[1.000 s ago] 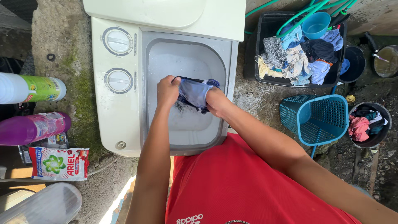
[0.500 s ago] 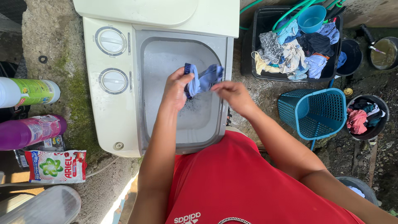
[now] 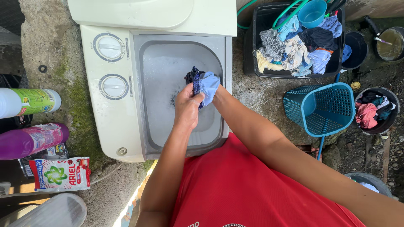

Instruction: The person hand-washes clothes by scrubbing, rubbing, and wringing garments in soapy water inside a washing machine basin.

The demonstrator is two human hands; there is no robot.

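Note:
A wet blue and dark cloth (image 3: pixel 207 84) is bunched between both hands above the soapy water in the open tub of a white washing machine (image 3: pixel 126 122). My left hand (image 3: pixel 187 105) grips the cloth from below. My right hand (image 3: pixel 219 93) is mostly hidden under the light blue part of the cloth and holds it from the right side. The machine's two round dials (image 3: pixel 112 67) sit left of the tub.
A black crate of mixed clothes (image 3: pixel 294 46) with a blue scoop (image 3: pixel 312 12) stands at upper right. A teal basket (image 3: pixel 322 108) and a black bucket of clothes (image 3: pixel 375 110) lie right. Bottles (image 3: pixel 29 103) and a detergent packet (image 3: pixel 61 173) lie left.
The cloth, spread between both hands before, is now gathered into a tight bunch as my hands came together over the tub.

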